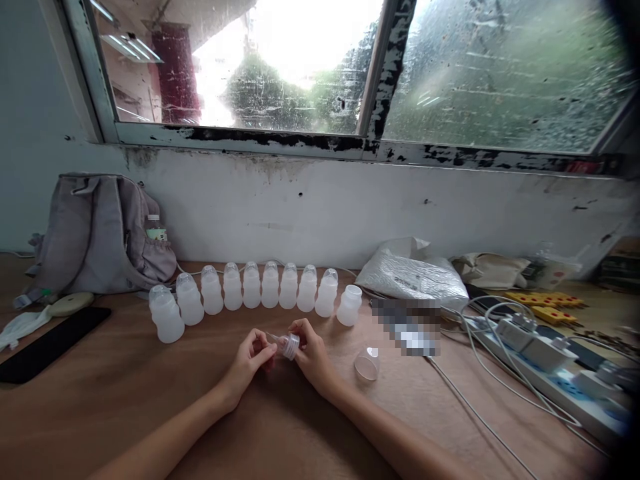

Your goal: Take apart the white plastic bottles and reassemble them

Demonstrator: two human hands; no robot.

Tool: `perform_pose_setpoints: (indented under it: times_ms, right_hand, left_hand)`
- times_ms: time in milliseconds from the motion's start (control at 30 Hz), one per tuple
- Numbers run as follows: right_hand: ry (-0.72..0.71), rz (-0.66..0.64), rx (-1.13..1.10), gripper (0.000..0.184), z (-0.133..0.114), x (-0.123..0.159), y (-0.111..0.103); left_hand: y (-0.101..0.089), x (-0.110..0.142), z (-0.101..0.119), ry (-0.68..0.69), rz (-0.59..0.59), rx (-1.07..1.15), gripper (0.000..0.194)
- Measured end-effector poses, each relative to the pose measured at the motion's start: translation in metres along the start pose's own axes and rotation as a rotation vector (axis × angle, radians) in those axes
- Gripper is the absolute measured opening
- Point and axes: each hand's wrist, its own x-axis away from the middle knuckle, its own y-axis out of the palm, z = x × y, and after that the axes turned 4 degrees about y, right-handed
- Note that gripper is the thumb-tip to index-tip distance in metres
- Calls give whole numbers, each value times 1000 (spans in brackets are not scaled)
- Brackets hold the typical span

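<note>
My right hand (309,348) grips a clear screw ring with a baby bottle nipple (289,347), held tilted on its side above the table. Closed in a pinch, my left hand (256,353) is at the nipple's tip end; a thin pale sliver shows by its fingers, too small to make out. A clear domed cap (367,364) lies on the table to the right of my hands. Beyond them, several frosted baby bottles (270,287) stand upright in a curved row under clear caps. At the row's right end, one bottle (349,307) stands uncapped.
A grey backpack (95,227) leans on the wall at the left, behind a black flat slab (55,343). On the right are a silver plastic package (413,273), a power strip (565,383) with chargers, loose white cables (480,417) and yellow pieces (547,303).
</note>
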Motion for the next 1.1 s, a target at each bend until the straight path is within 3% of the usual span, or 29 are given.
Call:
perform_pose_setpoints:
  times_ms: [100, 467, 1100]
  right_hand:
    - [-5, -12, 2, 10, 0, 0, 0]
    - [-98, -81, 75, 11, -1, 2, 1]
    - [-123, -77, 159, 17, -5, 3, 0]
  left_hand:
    - [-1, -2, -1, -1, 60, 36, 26]
    - [-2, -1, 2, 11, -80, -121, 28]
    - [-5, -4, 0, -11, -49, -61, 33]
